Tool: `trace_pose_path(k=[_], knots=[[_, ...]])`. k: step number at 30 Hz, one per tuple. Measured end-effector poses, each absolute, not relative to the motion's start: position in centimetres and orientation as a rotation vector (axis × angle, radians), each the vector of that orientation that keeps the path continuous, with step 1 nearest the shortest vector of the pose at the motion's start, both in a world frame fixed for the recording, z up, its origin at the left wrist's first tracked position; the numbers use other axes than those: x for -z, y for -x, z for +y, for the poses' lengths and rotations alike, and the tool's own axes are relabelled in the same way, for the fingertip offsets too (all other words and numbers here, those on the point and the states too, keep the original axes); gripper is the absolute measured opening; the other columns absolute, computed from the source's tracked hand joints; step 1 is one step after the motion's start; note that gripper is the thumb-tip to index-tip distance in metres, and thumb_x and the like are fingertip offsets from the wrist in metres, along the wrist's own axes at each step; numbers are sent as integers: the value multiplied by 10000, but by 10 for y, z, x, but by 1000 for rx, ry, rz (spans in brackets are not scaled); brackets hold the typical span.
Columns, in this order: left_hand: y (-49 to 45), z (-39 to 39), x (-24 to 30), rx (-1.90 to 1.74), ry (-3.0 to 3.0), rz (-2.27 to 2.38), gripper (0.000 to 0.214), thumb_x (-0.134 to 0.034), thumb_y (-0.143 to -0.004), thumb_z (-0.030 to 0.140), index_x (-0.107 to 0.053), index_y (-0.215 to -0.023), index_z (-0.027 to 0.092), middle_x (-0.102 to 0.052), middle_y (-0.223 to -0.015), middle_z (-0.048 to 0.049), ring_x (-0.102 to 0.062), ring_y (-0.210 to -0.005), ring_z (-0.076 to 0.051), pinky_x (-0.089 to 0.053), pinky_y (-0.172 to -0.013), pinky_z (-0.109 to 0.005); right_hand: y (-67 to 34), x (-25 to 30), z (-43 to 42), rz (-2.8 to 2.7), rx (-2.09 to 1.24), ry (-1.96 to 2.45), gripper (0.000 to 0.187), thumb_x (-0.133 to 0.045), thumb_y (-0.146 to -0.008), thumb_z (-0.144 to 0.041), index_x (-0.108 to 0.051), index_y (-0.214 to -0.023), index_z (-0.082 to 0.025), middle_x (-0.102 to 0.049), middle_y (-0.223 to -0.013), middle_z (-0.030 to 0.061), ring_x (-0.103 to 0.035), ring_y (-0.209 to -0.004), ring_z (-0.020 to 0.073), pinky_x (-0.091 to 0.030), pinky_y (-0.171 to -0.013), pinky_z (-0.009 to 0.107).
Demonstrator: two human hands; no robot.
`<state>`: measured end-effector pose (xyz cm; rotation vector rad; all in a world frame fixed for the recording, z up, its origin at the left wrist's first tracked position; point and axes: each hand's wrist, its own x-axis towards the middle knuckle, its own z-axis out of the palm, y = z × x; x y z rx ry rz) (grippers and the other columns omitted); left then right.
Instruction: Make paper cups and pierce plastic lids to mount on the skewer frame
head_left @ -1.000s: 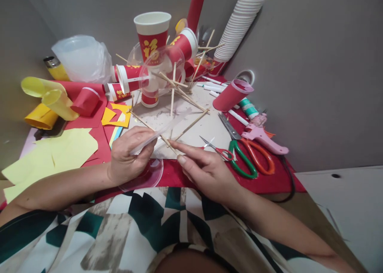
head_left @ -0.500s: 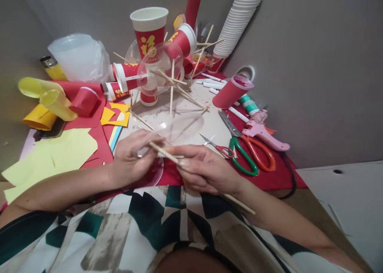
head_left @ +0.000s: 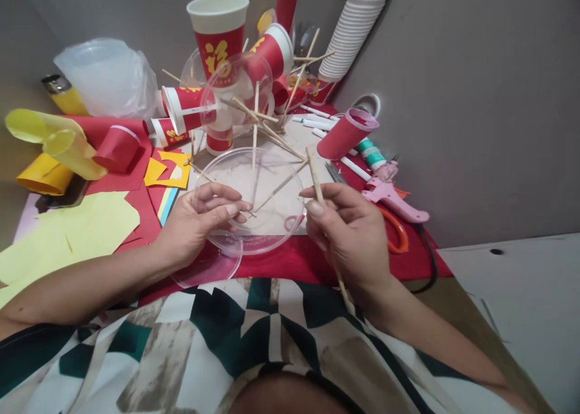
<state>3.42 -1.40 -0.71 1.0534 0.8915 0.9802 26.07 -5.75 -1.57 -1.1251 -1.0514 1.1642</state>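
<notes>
My left hand (head_left: 194, 223) is closed at the left side of a round clear plastic lid (head_left: 276, 245), its thumb and fingertips meeting near the lid's middle. The lid is tilted up toward me, and the table shows through it. In my right hand (head_left: 351, 232) a pale wooden stick (head_left: 313, 172) is pinched between thumb and fingers. It points up and slightly left, its lower end passing below the palm. Behind the lid, joined thin sticks (head_left: 255, 142) lean among red and white paper cups (head_left: 217, 39). A second clear lid (head_left: 226, 269) lies under my left wrist.
On the right are a red paper tube (head_left: 347, 136), a pink glue gun (head_left: 396, 202) with its cable, and orange-handled scissors (head_left: 396, 232), partly hidden by my right hand. Yellow paper (head_left: 77, 232) and rolled tubes cover the left. A tall cup stack (head_left: 357, 27) leans behind.
My hands have moved apart. The stick in my right hand has swung from lying across both hands to nearly upright. The lid has turned from edge-on to facing me.
</notes>
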Motion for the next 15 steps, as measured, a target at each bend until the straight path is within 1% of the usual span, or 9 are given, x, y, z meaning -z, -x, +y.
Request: trace_pose_path(k=[2, 4, 6, 8, 10, 13, 15], knots=[[-35, -15, 8, -959, -1014, 881, 196, -867, -749, 235, -734, -885, 191, -809, -891, -43, -757, -716, -146, -618, -619, -215, -260, 20, -50, -1008, -1144, 1108, 240, -805, -808, -362, -634, -920, -236, -542, -742, -47, -349, -486, 57, -283, -421, 223], [-36, -15, 10, -951, -989, 862, 191, -865, -747, 231, -743, -891, 198, -808, -895, -36, -754, -717, -140, -621, -632, -218, -259, 22, -45, -986, -1174, 1071, 278, -829, -780, -340, -593, -884, -238, -570, -849, -37, -410, -545, 57, -356, -457, 207], [-36, -15, 10, -940, -958, 836, 189, -871, -737, 222, -753, -883, 197, -805, -890, -32, -751, -712, -137, -623, -633, -215, -258, 22, -42, -971, -1212, 1051, 327, -848, -758, -338, -562, -882, -241, -587, -889, -34, -495, -625, 71, -429, -519, 198], [-37, -15, 10, -924, -913, 811, 194, -888, -713, 206, -766, -863, 189, -799, -874, -33, -746, -693, -134, -623, -620, -206, -258, 22, -41, -956, -1260, 1068, 395, -873, -724, -359, -536, -893, -242, -621, -879, -32, -555, -672, 87, -451, -540, 193], [-38, -16, 9, -910, -862, 798, 207, -910, -680, 190, -776, -837, 177, -791, -845, -33, -738, -666, -129, -622, -602, -196, -258, 23, -40, -946, -1324, 1099, 456, -888, -695, -390, -513, -909, -244, -657, -807, -37, -547, -603, 83, -402, -479, 174], [-40, -17, 7, -893, -815, 801, 198, -910, -680, 171, -781, -830, 163, -775, -812, -21, -730, -659, -121, -623, -605, -189, -257, 25, -39, -940, -1377, 1111, 500, -891, -674, -415, -492, -926, -248, -671, -672, -60, -411, -426, 54, -267, -372, 155], [-41, -18, 5, -883, -804, 799, 183, -899, -697, 159, -784, -839, 158, -769, -809, -14, -729, -671, -119, -626, -614, -189, -257, 26, -39, -932, -1384, 1086, 503, -896, -667, -400, -490, -921, -247, -679, -639, -63, -359, -382, 41, -230, -347, 148]])
